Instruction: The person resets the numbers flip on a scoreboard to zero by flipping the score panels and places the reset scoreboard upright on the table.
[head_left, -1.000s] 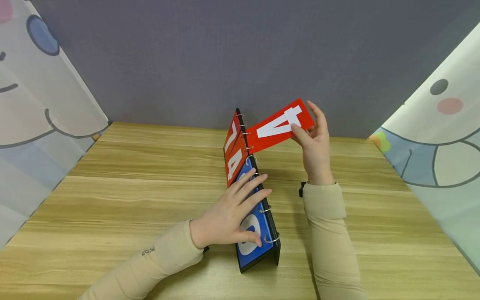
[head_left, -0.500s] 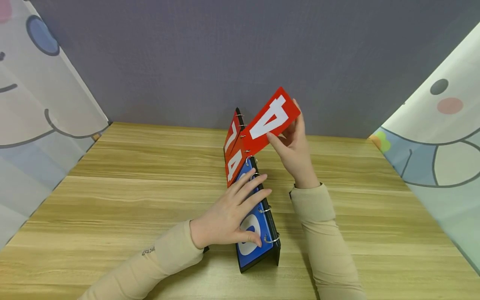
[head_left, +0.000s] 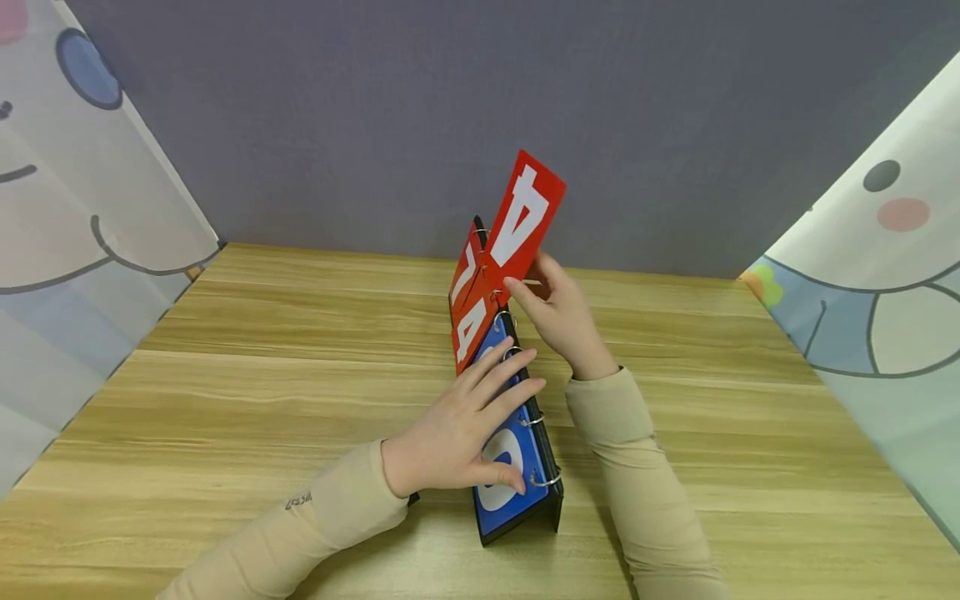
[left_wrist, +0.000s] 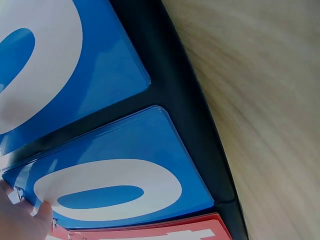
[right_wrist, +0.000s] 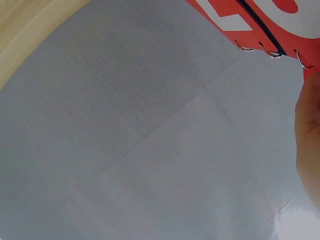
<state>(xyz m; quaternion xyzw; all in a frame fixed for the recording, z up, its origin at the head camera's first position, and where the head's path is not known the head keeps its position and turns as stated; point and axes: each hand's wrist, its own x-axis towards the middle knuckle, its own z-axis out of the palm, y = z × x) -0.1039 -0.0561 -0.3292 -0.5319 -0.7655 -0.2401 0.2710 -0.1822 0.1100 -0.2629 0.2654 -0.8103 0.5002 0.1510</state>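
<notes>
A black flip scoreboard stands like a tent on the table, with number cards hung on metal rings along its top edge. My right hand pinches a loose red number card near its ringed end, thumb on the face bearing a white 4. This card is lifted, pointing up and away from the board. Across the blue cards rests my left hand, fingers spread and fairly straight. The left wrist view shows white zeros on two blue cards. Red cards appear at the right wrist view's top right.
The scoreboard stands on a wood-grain table. A grey backdrop rises behind the table. Cartoon-printed sheets flank it on both sides.
My right hand has moved left, toward the scoreboard, swinging the red 4 card from a rightward slant to nearly upright. Its grip now sits closer to the rings. The left hand has stayed put.
</notes>
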